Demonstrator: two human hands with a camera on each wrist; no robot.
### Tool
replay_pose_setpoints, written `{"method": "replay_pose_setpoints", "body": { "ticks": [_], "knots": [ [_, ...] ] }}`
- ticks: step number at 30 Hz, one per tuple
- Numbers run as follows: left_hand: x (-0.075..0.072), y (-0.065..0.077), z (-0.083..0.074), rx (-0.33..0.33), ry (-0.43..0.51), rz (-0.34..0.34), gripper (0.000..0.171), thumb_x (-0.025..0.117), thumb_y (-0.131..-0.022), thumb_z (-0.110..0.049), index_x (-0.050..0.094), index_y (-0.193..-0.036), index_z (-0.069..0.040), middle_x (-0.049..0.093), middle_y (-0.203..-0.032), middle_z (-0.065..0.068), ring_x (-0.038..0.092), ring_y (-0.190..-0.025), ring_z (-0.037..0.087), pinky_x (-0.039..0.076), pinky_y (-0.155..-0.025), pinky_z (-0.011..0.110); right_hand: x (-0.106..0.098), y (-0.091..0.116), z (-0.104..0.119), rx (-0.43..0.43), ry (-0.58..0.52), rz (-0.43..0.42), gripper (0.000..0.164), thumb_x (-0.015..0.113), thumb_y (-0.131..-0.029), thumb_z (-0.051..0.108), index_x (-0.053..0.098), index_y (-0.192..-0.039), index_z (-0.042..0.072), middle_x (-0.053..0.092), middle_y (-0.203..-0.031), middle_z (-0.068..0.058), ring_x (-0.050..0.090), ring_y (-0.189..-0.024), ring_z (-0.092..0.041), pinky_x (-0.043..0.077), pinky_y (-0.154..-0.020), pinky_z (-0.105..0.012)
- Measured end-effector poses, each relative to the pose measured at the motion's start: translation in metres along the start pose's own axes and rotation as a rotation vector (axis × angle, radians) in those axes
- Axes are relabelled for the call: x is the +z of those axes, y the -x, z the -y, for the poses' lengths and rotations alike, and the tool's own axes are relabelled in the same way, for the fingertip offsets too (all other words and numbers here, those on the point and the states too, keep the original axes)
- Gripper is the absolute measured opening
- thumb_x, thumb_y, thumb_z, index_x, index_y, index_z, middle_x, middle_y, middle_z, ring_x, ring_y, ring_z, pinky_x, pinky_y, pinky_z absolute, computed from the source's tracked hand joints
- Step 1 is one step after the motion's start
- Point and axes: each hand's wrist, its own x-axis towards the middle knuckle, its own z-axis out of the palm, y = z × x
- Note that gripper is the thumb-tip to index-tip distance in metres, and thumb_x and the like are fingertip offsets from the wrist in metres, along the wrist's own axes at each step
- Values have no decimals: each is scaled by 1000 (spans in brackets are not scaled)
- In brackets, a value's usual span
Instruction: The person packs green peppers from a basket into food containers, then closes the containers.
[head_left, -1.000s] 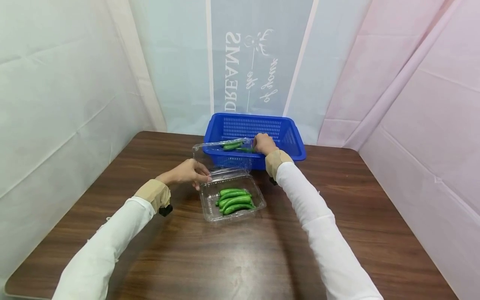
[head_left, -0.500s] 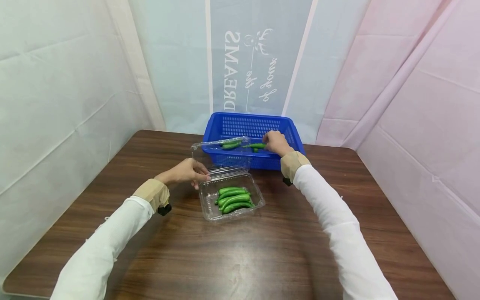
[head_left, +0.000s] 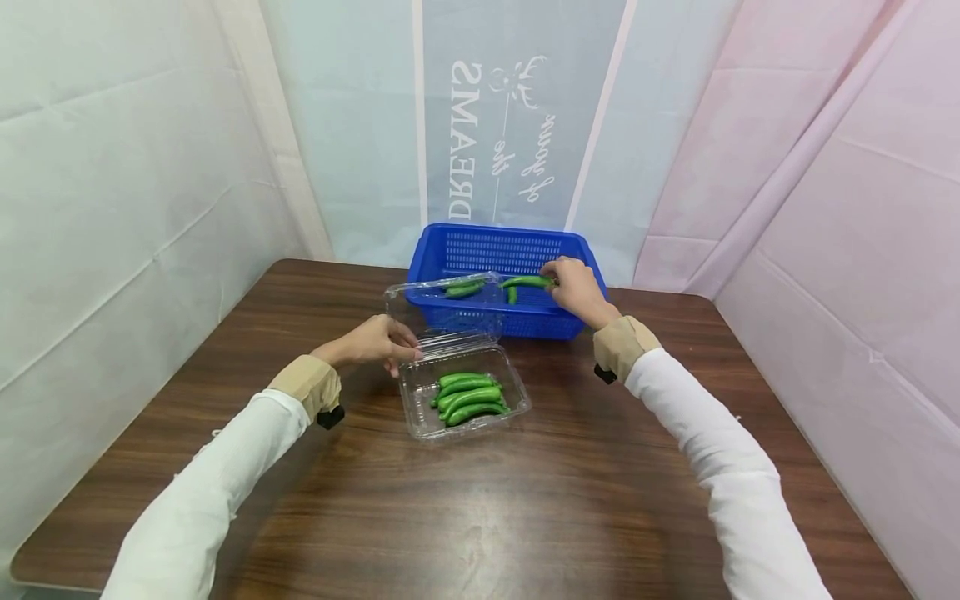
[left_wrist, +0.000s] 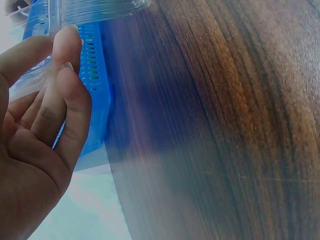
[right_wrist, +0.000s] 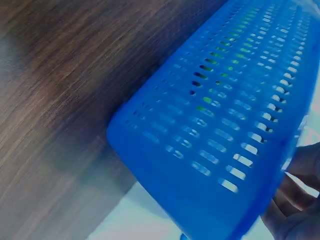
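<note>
- A pale cloth wall (head_left: 135, 167) stands at the far left, and a white left sleeve (head_left: 195, 500) reaches in from the near left, ending in a tan band (head_left: 306, 385) with a small black device below it.
- The left hand (head_left: 369, 343) pinches the clear plastic box (head_left: 411, 412) at its left edge, by the fold between tray and lid, with thumb and fingertips together.
- The box sits open on the brown tabletop (head_left: 465, 517); its lid (head_left: 441, 288) stands raised on the far side, in front of part of the basket (head_left: 543, 323).
- Several green peppers (head_left: 472, 398) lie side by side in the tray.
- The blue slotted basket stands at the far side of the tabletop, behind the box; more peppers (head_left: 463, 289) show inside it through the lid.
- The right hand (head_left: 576, 287) pinches a green pepper (head_left: 525, 282) by its right end, over the basket's right half; whether that pepper touches the basket is hard to tell.
- Another green piece (head_left: 512, 295) shows just below it.
- A white right sleeve (head_left: 731, 471) comes from the near right.
</note>
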Motion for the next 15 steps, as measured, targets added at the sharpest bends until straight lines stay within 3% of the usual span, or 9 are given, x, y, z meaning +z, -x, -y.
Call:
{"method": "replay_pose_setpoints", "body": {
  "ticks": [6, 15],
  "knots": [
    [0, 2, -5, 0, 3, 2, 29, 73, -91, -15, 70, -108, 8, 72, -84, 12, 68, -57, 24, 58, -64, 50, -11, 17, 8, -39, 16, -55, 29, 63, -93, -3, 66, -122, -4, 60, -112, -20, 57, -106, -35, 46, -91, -54],
    [1, -2, 0, -6, 4, 5, 29, 74, -91, -15, 70, -107, 7, 72, -81, 10, 68, -57, 23, 59, -64, 49, -25, 41, 19, -81, -11, -63, 27, 62, -93, -7, 66, -119, -5, 59, -112, -19, 59, -100, -33, 51, -84, -47]
  ]
}}
